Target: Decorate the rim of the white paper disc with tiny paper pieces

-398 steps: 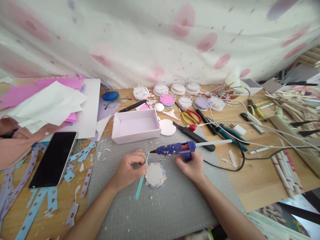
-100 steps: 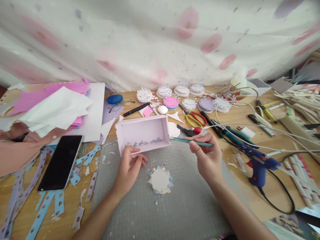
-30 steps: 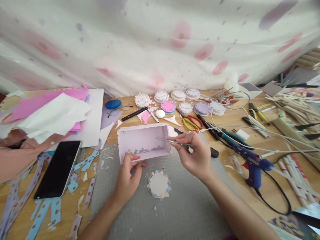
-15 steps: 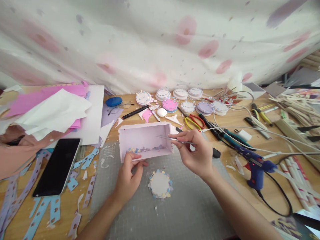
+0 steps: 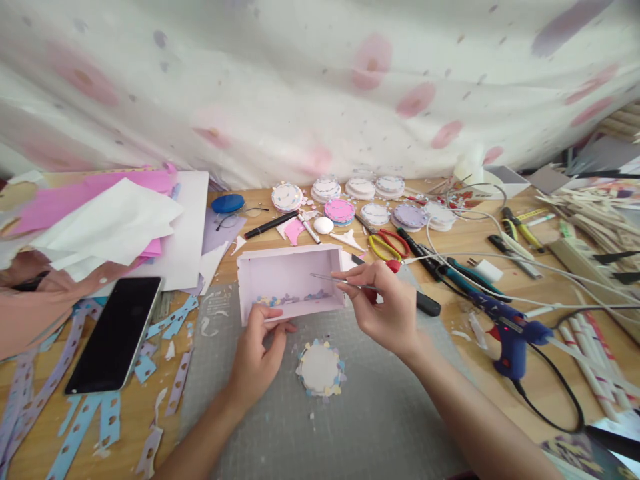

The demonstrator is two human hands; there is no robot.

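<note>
My left hand (image 5: 260,350) grips the near edge of a shallow lilac box (image 5: 290,283) and tilts it toward me; small coloured paper bits lie along its lower inside edge. My right hand (image 5: 387,307) pinches thin metal tweezers (image 5: 333,280), whose tips reach into the box from the right. A white paper disc (image 5: 320,368) edged with coloured bits lies on the grey cutting mat (image 5: 325,413) between my hands.
A blue glue gun (image 5: 507,330) with black cord stands at right. Scissors (image 5: 387,243), pliers, pens and several finished discs (image 5: 340,210) lie behind the box. A black phone (image 5: 115,333), paper sheets and punched strips lie at left. A patterned cloth hangs behind.
My right hand swapped the teal stick for tweezers and has edged left, bringing the tips further into the tilted box. The left hand stays on the box.
</note>
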